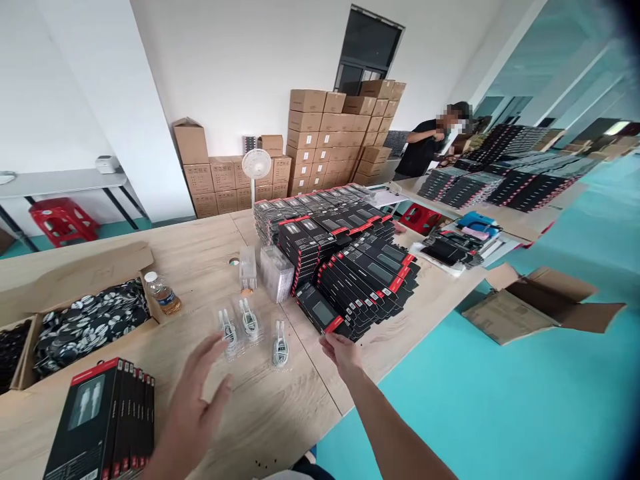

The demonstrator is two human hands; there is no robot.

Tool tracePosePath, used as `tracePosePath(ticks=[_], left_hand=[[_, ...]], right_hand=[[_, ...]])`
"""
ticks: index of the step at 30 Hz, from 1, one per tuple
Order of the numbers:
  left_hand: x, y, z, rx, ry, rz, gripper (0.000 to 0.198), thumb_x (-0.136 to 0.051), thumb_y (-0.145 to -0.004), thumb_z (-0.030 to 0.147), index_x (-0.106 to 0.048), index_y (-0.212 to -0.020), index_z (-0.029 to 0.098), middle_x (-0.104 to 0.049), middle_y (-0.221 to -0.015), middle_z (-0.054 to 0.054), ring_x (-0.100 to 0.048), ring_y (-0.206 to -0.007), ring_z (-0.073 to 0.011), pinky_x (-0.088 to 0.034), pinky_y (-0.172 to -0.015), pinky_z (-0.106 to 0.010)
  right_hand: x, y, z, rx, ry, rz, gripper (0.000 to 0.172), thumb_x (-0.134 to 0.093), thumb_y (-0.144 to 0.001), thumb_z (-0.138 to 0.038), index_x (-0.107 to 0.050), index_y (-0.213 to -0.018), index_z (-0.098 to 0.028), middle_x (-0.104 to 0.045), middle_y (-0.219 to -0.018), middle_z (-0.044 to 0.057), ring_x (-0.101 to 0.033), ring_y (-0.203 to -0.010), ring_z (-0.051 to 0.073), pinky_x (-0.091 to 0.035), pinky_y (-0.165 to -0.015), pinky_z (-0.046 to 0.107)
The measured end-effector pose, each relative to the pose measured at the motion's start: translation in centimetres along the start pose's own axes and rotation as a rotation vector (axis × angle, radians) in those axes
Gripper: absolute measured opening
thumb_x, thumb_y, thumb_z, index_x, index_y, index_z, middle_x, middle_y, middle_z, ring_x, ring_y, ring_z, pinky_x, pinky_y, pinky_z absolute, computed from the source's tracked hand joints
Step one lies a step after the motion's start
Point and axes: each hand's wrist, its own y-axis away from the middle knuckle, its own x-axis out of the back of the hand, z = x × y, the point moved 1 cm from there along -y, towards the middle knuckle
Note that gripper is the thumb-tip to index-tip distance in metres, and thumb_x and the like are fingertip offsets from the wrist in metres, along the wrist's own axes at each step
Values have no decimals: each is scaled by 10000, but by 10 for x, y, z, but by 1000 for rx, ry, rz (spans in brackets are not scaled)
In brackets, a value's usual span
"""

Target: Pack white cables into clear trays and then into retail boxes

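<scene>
My right hand (343, 353) pinches the red-edged end of a flat black box (320, 310) with a clear window, beside a fanned stack of similar black boxes (370, 273). Over the table's left part, my left hand (197, 393) is spread with nothing in it. Just beyond its fingertips, coiled white cables in clear trays (250, 323) lie on the wood, with another coiled cable (281, 350) to their right. Clear plastic trays (277, 273) stand stacked beside the black boxes. At the lower left, a row of upright black boxes (107, 420) shows a cable picture on its front.
A carton of black and white round pieces (95, 320) and a bottle (163, 293) are at the left. An open carton (535, 303) lies on the floor at right. A person (425, 147) stands at another table. Cartons (325, 137) and a fan (257, 165) are behind.
</scene>
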Motion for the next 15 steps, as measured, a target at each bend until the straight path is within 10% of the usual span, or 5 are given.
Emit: tracePosePath(ticks=[5, 10, 15], left_hand=[[-34, -16, 12, 4, -3, -185, 470, -490, -885, 304, -490, -1355, 278, -442, -1470, -79, -355, -1379, -268, -325, -1114, -467], [-56, -21, -19, 245, -6, -535, 397, -609, -734, 278, -661, -1121, 206, -695, -1140, -124, -601, -1104, -330, -427, -951, -445], [-56, -9, -62, 535, 216, -666, 224, -492, -747, 214, -619, -930, 188, -717, -863, -47, -655, -828, -235, -458, -704, -304]], right_hand=[[26, 41, 11, -65, 231, -265, 170, -762, -611, -273, -637, -596, -160, -681, -559, 37, -642, -509, 157, -469, -473, 242], [-21, 68, 10, -54, 669, -836, 84, -626, -675, -215, -663, -618, -167, -680, -547, 11, -628, -476, 147, -443, -464, 230], [-98, 14, -14, 215, 840, -475, 65, -640, -721, -200, -681, -769, -180, -717, -789, 46, -680, -851, 223, -505, -697, 293]])
